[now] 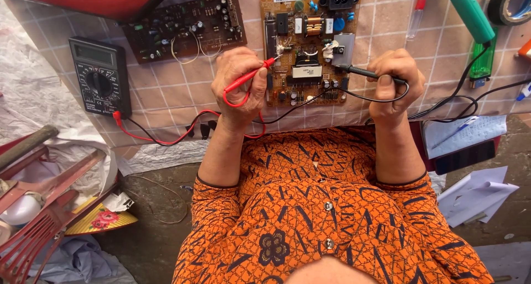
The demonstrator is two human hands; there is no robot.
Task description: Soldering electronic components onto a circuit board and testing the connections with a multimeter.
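Two probes meet on the tan circuit board (310,40), lying at twelve o'clock on the checked tabletop (166,96).

My left hand (239,85) is closed around the red probe (249,76), my right hand (394,82) around the black probe (362,72), each held pen-like to steady its tip; the multimeter (100,76) sits face-up at ten o'clock.

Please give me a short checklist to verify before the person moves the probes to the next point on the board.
1. Red probe gripped in left hand: ok.
2. Black probe gripped in right hand: ok.
3. Both probe tips touching the orange circuit board: cannot tell, too small.
4. Leads plugged into the multimeter: the red one reaches it, ok; the black one, cannot tell.
5. Multimeter display readable: not ok, appears blank from here.
6. Second, dark board apart from the probes: ok.
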